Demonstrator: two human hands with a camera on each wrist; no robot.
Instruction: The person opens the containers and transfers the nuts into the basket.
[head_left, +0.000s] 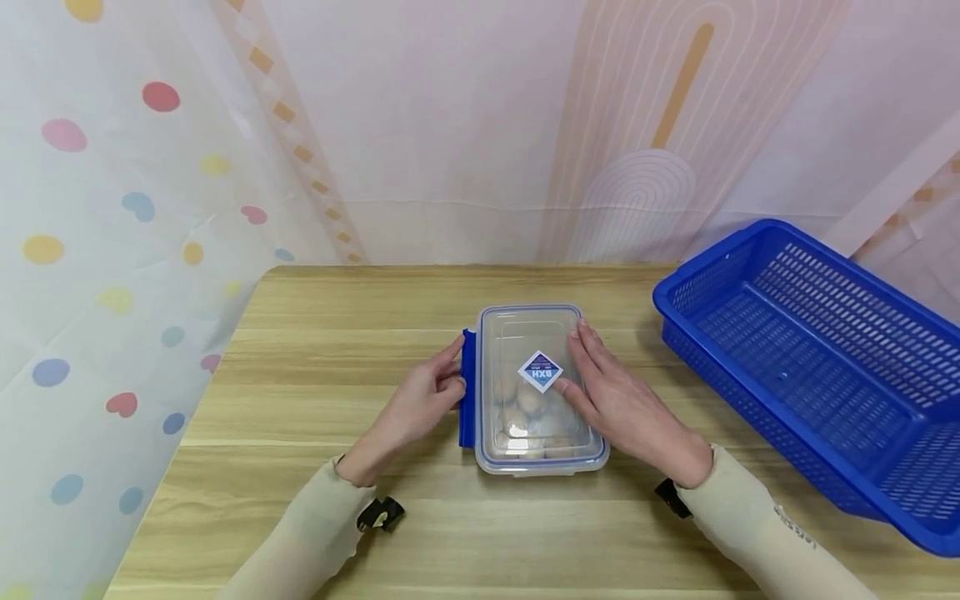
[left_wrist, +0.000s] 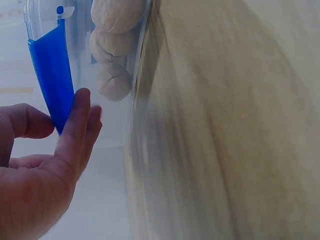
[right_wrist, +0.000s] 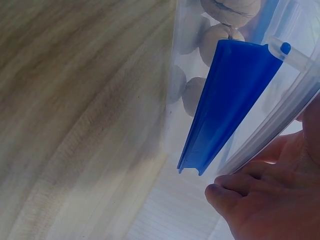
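A clear plastic food container [head_left: 540, 333] with a transparent lid stands on the table, several walnuts [head_left: 531, 400] visible inside. On its left side a blue latch [head_left: 468, 400] sticks outward, and my left hand [head_left: 416, 404] pinches it between thumb and fingers. The left wrist view shows the same latch [left_wrist: 52, 75] swung away from the wall. My right hand [head_left: 626, 408] rests with straight fingers on the lid's right edge. In the right wrist view another blue latch [right_wrist: 230, 100] hangs angled out from the wall, just beside the fingers of that hand [right_wrist: 275, 190].
A large blue slatted basket [head_left: 750, 392] stands at the right of the wood-grain table [head_left: 337, 333]. A patterned cloth [head_left: 450, 125] hangs behind the table and along its left side. A diamond-shaped label [head_left: 541, 372] is on the lid.
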